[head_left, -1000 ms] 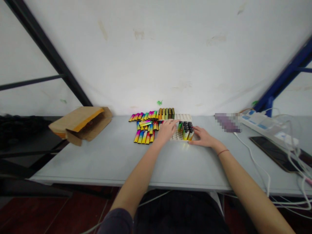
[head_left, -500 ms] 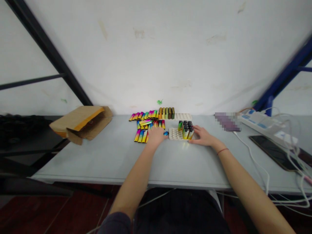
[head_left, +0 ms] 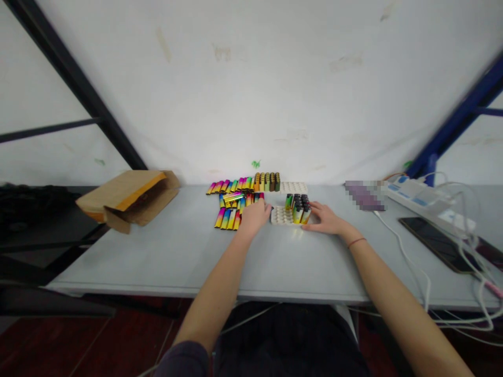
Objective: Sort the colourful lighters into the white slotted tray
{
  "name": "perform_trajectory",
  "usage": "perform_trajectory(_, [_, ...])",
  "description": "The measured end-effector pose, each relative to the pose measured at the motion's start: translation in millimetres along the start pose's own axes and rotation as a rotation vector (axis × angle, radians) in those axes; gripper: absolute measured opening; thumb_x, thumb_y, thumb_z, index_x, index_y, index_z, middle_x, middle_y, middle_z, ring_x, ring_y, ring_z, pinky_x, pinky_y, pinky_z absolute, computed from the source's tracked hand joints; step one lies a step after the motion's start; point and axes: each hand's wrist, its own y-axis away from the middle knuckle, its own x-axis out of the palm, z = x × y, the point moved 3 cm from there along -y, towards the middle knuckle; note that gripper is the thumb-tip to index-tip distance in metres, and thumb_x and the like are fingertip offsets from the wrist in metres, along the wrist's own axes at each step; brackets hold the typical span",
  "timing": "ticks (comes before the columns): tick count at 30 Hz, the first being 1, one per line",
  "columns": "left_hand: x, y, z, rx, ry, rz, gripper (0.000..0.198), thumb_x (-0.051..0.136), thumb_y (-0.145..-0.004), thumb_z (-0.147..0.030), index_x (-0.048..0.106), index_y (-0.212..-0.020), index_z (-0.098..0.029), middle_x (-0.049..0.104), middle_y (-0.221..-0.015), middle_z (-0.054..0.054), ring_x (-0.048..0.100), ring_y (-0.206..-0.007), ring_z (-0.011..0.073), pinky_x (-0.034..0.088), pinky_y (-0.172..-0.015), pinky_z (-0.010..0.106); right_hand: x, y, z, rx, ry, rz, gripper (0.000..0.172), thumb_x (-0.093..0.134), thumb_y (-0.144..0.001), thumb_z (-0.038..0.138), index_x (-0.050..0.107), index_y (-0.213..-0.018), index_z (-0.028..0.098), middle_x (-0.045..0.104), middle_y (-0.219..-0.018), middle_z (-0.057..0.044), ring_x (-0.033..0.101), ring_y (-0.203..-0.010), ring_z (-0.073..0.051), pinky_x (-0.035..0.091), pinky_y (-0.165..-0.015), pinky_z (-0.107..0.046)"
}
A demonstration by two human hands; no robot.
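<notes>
Lighters (head_left: 299, 212) stand in a tray (head_left: 278, 215); grip apart on right hand (head_left: 327, 219), unclear on left hand (head_left: 254, 218).

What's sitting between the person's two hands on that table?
In the head camera view, a white dimpled tray lies between the left hand and the right hand, with a cluster of upright lighters standing on its right-hand part.

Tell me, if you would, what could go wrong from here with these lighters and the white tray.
The left hand sits right against the loose lighters, so it could knock them out of line. The upright lighters stand close to the right hand, and a slip might tip them over in the white tray. The crosswise lighter lying on top of others could slide off.
</notes>
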Motion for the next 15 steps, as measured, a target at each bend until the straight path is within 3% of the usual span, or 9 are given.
perform_trajectory(2, [6.1,-2.9,2.1,0.073,0.048,0.058,0.029,0.057,-0.099,-0.044,0.071,-0.102,-0.018,0.078,-0.110,0.017,0.072,-0.108,0.0305,0.050,-0.091,0.034,-0.4,0.2,0.7,0.005,0.006,0.005,0.085,0.069,-0.082,0.076,0.064,-0.146,0.020,0.051,-0.159,-0.019,0.046,-0.146,-0.045,0.038,-0.121,-0.063])
perform_trajectory(5, [11.0,-6.8,8.3,0.134,0.062,0.105,0.017,0.069,-0.091,-0.037,0.071,-0.089,-0.019,0.078,-0.106,0.015,0.071,-0.107,0.0297,0.050,-0.091,0.033,-1.0,0.5,1.9,-0.010,0.005,0.000,0.084,0.068,-0.083,0.076,0.064,-0.145,0.021,0.051,-0.159,-0.019,0.047,-0.146,-0.044,0.038,-0.121,-0.062])
perform_trajectory(8, [12.0,-9.0,11.6,0.149,0.048,0.130,0.014,0.064,-0.093,-0.028,0.070,-0.085,-0.018,0.077,-0.108,0.017,0.071,-0.107,0.0300,0.050,-0.094,0.034,-1.7,0.5,2.0,-0.012,-0.005,-0.010,0.083,0.069,-0.082,0.076,0.064,-0.146,0.023,0.052,-0.158,-0.017,0.047,-0.146,-0.045,0.037,-0.121,-0.062])
perform_trajectory(11, [9.1,-11.4,10.6,0.131,0.127,0.072,0.017,0.055,-0.096,-0.022,0.069,-0.087,-0.017,0.076,-0.111,0.018,0.070,-0.107,0.0291,0.049,-0.096,0.035,-2.2,0.4,2.1,-0.008,-0.011,0.001,0.082,0.069,-0.082,0.075,0.064,-0.145,0.023,0.052,-0.159,-0.017,0.046,-0.146,-0.045,0.038,-0.121,-0.062])
perform_trajectory(15, [8.0,-17.6,10.5,0.046,0.476,-0.013,0.024,0.044,-0.098,-0.022,0.063,-0.083,-0.019,0.074,-0.096,0.011,0.070,-0.086,0.0217,0.051,-0.082,0.030,-3.0,0.5,2.9,-0.004,-0.008,0.008,0.082,0.070,-0.082,0.075,0.065,-0.144,0.022,0.051,-0.159,-0.018,0.047,-0.146,-0.045,0.038,-0.121,-0.061])
